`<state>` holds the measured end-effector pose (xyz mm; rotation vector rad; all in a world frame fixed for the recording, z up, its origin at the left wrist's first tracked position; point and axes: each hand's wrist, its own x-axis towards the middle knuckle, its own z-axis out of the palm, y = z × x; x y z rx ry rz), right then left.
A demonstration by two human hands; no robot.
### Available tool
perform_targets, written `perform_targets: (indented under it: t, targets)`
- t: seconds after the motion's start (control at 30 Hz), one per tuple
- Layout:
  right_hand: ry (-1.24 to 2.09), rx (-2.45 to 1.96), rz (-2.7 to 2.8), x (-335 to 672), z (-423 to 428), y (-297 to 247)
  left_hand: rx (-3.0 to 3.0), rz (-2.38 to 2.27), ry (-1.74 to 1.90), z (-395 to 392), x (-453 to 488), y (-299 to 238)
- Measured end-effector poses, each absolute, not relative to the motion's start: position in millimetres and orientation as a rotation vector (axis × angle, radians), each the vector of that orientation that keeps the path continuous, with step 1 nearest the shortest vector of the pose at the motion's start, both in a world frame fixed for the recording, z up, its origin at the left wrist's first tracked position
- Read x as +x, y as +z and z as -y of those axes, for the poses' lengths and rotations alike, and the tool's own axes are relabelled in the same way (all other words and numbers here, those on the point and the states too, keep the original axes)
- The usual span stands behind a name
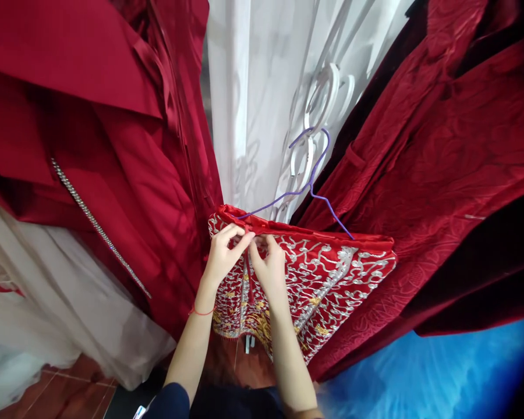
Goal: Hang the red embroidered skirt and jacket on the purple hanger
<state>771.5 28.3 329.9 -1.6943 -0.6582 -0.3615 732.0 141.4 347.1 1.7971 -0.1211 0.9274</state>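
Note:
A red skirt with silver and gold embroidery hangs in front of me from a purple wire hanger. Its plain red waistband runs along the top edge. My left hand pinches at the left part of this waistband, thumb and forefinger together on a thin red tie. Just to the right, my right hand is closed in a pinch at the same spot, its fingertips almost touching the left ones. Below the fingers a dark red strand dangles over the embroidery. The exact grip is partly hidden by the fingers.
The hanger hooks onto a white chain of rings before a white curtain. Dark red garments hang at left and right. Blue fabric lies low right, pale fabric low left. Reddish floor tiles show below.

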Motion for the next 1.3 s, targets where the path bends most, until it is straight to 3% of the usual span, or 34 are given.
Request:
perform_targets:
  t: [0.27,0.5,0.73,0.83,0.93,1.0,1.07,1.3]
  targets:
    - [-0.365,-1.644,0.659,780,-20,348,1.873,0.270,0.866,-158,735,360]
    - [-0.613,-1.752,0.584,796,-8,350,1.901,0.034,1.060,-177,748,352]
    - [-0.373,-1.736,0.545,787,6,330,1.459,0.128,0.569,-180,726,335]
    - [-0.271,-1.841,0.637,784,12,326,1.620,0.224,0.490,-185,712,331]
    - [-0.062,-1.820,0.888,780,17,327,1.899,0.007,0.834,-181,710,330]
    - [0.031,-1.712,0.979,775,18,329,1.799,-0.247,1.277,-171,712,331]
    - [0.091,-1.563,0.972,772,17,331,1.631,-0.295,1.473,-160,713,333]
    - [-0.285,-1.535,1.013,778,18,344,1.862,0.296,0.660,-157,712,338]
